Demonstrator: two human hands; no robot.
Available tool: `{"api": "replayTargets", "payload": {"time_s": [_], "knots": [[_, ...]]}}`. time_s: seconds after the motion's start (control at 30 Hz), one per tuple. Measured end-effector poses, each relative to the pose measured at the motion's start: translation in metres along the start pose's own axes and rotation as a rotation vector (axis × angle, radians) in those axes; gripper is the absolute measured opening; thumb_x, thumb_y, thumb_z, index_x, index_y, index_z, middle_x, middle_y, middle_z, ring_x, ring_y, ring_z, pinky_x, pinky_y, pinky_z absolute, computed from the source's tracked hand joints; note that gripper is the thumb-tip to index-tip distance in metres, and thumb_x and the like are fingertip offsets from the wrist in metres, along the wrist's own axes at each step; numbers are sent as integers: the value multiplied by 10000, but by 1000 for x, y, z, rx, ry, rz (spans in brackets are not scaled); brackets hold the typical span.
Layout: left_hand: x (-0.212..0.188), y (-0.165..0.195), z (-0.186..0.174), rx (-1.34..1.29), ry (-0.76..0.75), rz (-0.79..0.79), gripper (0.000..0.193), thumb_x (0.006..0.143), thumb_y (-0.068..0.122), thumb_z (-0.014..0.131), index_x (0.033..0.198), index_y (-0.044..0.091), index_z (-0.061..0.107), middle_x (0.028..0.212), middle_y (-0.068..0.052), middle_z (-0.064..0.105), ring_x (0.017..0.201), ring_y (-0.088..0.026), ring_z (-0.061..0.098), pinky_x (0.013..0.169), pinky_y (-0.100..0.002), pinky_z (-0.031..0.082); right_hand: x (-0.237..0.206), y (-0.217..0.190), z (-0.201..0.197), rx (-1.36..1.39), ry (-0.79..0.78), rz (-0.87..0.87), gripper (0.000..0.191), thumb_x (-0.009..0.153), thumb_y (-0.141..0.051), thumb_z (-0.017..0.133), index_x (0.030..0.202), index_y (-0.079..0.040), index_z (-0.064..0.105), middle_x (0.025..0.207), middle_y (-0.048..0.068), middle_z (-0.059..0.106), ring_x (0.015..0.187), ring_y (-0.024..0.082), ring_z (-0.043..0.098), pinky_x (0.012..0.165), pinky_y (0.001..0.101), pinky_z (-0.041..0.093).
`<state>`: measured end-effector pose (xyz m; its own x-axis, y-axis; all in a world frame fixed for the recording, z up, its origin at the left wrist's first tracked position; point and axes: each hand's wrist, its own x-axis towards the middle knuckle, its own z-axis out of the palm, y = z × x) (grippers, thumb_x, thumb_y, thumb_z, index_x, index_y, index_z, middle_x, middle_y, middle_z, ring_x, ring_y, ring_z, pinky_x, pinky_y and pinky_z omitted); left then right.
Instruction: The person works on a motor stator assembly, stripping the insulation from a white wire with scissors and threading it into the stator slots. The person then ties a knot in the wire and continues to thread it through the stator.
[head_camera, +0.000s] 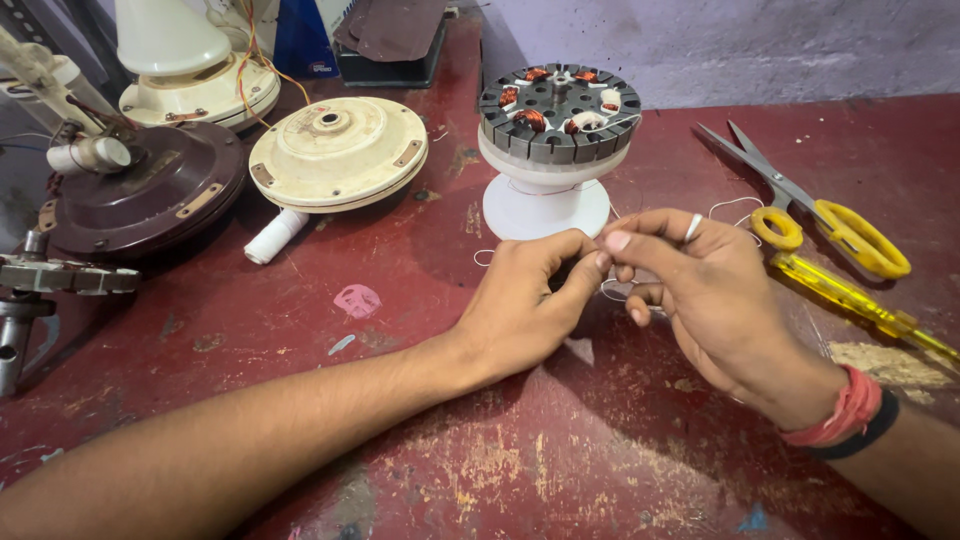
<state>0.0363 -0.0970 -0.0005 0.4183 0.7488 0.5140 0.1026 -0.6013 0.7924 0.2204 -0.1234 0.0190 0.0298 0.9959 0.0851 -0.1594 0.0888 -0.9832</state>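
Thin white thread (610, 291) pinched between fingertips of left hand (525, 305) and right hand (700, 290), both clenched on it. Thread is led away toward slotted grey stator with copper coils (558, 112), directly beyond fingers, equally near both hands.

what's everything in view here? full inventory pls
stator core: 1, dark grey with copper coils, on a white stand at top centre
white thread: 1, thin, from the fingertips toward the stand
scissors: 1, yellow handles, right of the stand
screwdriver: 1, clear yellow handle, below the scissors
cream motor housing: 1, left of the stator
maroon motor housing: 1, far left
red worktable: 1, worn paint
wristbands: red and black, right wrist
left hand: pinching the thread
right hand: ring on one finger, pinching the thread
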Motion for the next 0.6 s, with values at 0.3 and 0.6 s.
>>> {"api": "replayTargets", "payload": {"time_s": [0.3, 0.6], "knots": [[2, -3, 3, -27, -60, -53, 244, 984, 179, 564, 869, -24, 635, 627, -63, 589, 612, -61, 479, 529, -326, 439, 6, -6, -7, -282, 17, -171, 86, 887, 6, 722, 937, 71, 747, 777, 119, 718, 585, 101, 607, 457, 241, 493], [4, -11, -2, -31, 10, -144, 307, 993, 210, 562, 820, -22, 666, 596, -48, 532, 605, -63, 451, 533, -318, 411, 16, -29, -23, -278, 170, -349, 88, 963, -29, 711, 1027, 31, 718, 877, 114, 709, 661, 119, 640, 561, 239, 539]]}}
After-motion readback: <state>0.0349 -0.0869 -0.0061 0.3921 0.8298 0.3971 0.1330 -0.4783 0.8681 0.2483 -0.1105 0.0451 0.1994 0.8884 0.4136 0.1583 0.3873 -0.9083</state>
